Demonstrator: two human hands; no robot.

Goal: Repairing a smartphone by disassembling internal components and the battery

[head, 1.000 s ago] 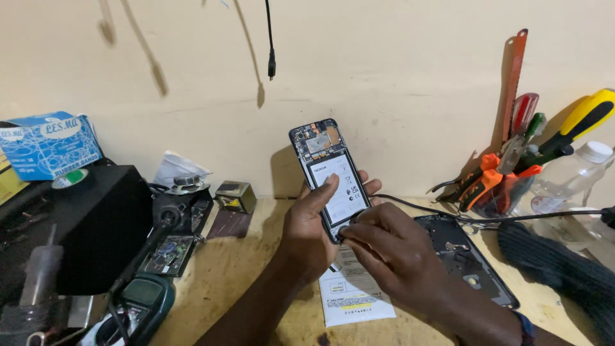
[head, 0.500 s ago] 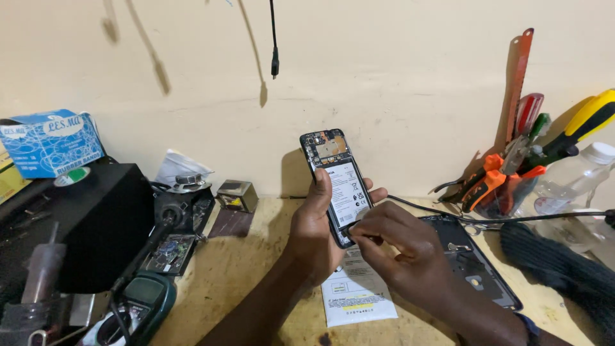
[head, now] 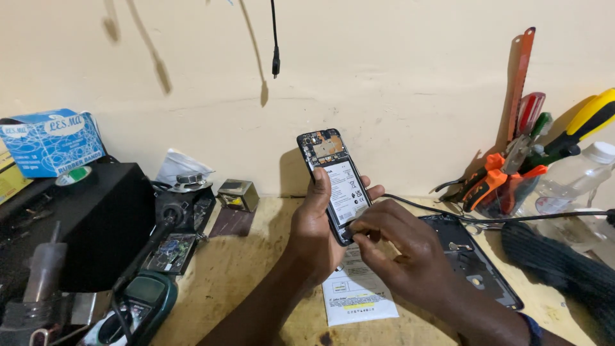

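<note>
Cream wall and a cluttered wooden tabletop [head: 256, 269] frame the work. An opened phone [head: 334, 179], back cover off, with its white-labelled battery and circuit board showing, is held upright above the middle of the tabletop. The left hand [head: 317, 234] has its grip closed around the phone, thumb lying up the left edge and fingertips showing at the right edge. The right hand [head: 397, 253] pinches its fingertips together at the phone's lower end; whether anything small sits in that pinch I cannot tell. It looks like work on the bottom edge of the open handset, calling for small, careful finger moves while the other hand keeps the phone steady. Below lies a white paper slip [head: 355, 291], to the right the black back cover [head: 471, 259], farther right a cluster of screwdrivers and pliers [head: 512, 166], and at near left a multimeter [head: 138, 307].
</note>
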